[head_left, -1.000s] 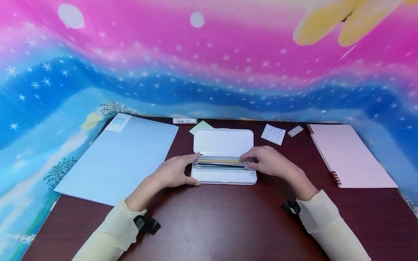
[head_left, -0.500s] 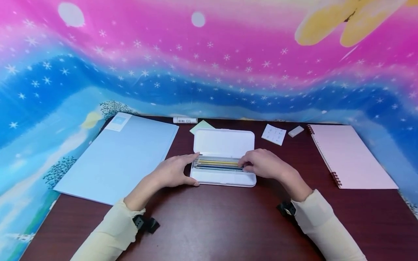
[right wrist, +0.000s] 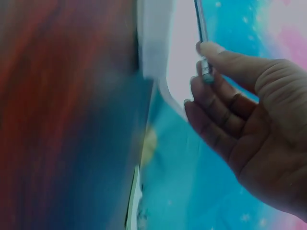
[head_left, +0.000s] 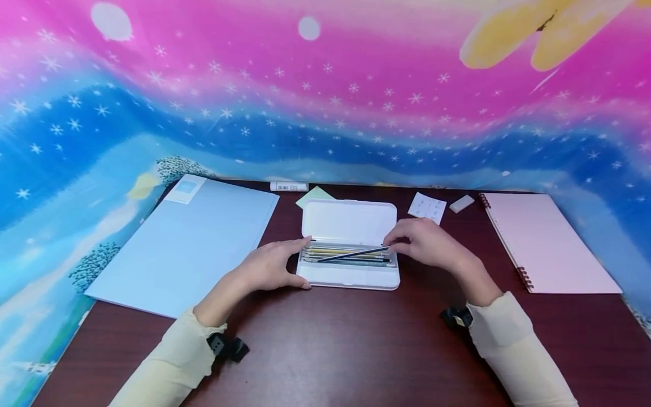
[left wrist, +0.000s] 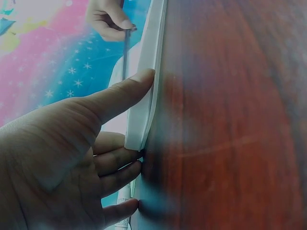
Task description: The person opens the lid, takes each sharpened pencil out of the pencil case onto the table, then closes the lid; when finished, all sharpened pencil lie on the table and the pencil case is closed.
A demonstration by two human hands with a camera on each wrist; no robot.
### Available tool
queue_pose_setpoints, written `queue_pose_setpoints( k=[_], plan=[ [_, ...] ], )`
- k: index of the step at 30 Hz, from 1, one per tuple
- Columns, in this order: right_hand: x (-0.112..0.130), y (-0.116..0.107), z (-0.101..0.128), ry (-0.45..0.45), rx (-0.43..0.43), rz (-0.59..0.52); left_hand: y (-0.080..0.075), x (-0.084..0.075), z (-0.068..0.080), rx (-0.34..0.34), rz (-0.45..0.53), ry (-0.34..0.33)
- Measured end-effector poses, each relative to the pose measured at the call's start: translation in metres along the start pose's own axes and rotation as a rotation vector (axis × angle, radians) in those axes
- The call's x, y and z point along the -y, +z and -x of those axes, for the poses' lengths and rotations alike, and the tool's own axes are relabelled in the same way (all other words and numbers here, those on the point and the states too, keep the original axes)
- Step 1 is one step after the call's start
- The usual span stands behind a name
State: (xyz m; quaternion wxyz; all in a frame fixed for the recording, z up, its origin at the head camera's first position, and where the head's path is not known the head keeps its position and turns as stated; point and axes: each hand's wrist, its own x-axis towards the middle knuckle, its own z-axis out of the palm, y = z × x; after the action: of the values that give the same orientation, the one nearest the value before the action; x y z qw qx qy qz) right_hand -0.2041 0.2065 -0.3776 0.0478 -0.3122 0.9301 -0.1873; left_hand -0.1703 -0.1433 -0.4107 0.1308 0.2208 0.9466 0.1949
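Observation:
A white pencil case lies open on the dark wooden table, its lid tilted back. Several pencils lie side by side inside it. My left hand holds the case's left end, the thumb on the front wall and the fingers round the far corner. Between thumb and fingertips, my right hand pinches the end of a dark pencil. That pencil slants over the others, right end raised and left end low in the case. In the right wrist view the pencil's blunt end sticks out below the thumb.
A light blue folder lies at the left, a pink spiral notebook at the right. Behind the case are a white tube and a green paper. A white printed card and an eraser lie behind the right hand.
My right hand reached into the case among the pencils, then rose and moved right with one dark pencil's end, tilting it up. The left hand has stayed at the case.

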Motion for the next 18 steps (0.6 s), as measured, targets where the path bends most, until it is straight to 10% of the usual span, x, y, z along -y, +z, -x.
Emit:
queue_pose_setpoints(
  k=[18],
  plan=[
    [-0.082,-0.03,0.058,0.093,-0.244,-0.027,-0.004,-0.001,0.003,0.02,0.031,-0.036]
  ],
)
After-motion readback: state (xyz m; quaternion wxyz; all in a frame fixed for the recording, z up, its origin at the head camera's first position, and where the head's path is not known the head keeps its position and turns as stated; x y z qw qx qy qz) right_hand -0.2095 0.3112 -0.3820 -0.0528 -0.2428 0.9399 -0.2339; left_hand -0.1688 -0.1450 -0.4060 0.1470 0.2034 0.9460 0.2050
